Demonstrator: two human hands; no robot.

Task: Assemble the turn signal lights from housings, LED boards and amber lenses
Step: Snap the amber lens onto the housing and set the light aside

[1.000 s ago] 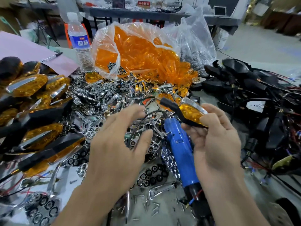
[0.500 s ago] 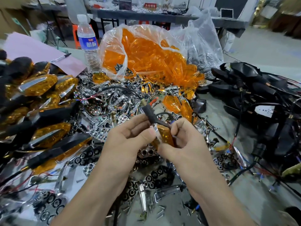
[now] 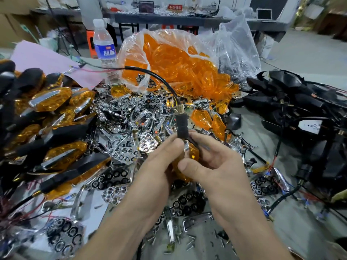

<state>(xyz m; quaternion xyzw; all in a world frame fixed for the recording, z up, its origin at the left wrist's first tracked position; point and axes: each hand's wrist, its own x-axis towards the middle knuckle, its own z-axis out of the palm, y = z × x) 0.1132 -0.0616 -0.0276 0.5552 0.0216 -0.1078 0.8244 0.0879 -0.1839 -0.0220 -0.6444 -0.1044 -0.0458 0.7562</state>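
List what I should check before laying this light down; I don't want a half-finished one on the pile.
1. Both hands on the part: ok. The left hand and right hand grip the turn signal light.
2. Amber lens on the housing: ok, it shows between the fingers.
3. Lens seated all round: cannot tell, the fingers cover its edges.
4. Cable clear of the loose parts: ok, it arcs up over the heap.
5. Screws fitted: cannot tell, that side is hidden.
6. Finished lights close by: ok, they are piled at the left.
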